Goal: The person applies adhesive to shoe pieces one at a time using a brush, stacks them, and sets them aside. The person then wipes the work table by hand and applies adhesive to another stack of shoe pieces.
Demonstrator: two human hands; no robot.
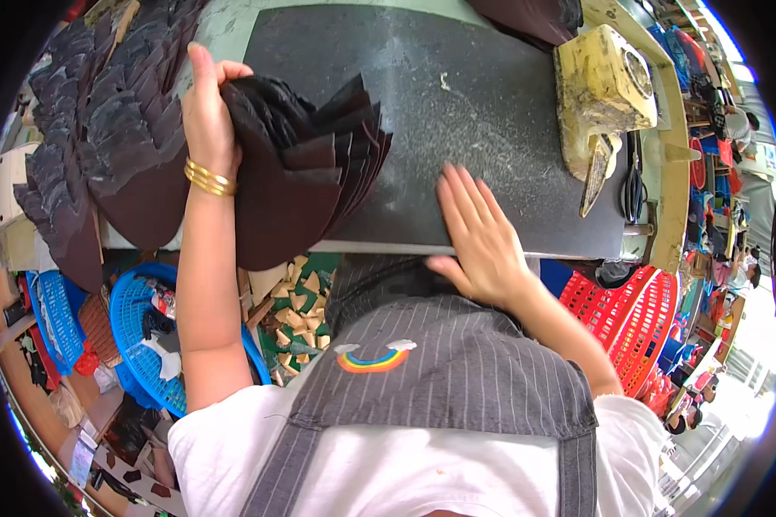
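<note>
My left hand (209,121), with gold bangles at the wrist, grips the far edge of a fanned stack of dark brown leather-like pieces (289,202). Their layered ends spread to the right, while the rounded lower part hangs past the near table edge. The fingers behind the stack are partly hidden. My right hand (485,241) is open, fingers stretched out, at the near edge of the dark work mat (491,103). Nothing is in it. More overlapping dark brown pieces (138,172) lie in rows to the left of my left forearm.
A worn yellowish machine head (603,82) stands on the right of the mat, with black-handled scissors (634,185) beside it. Another dark piece (535,17) lies at the far edge. Below are a blue basket (134,323), a red basket (634,323) and pale scraps (297,314).
</note>
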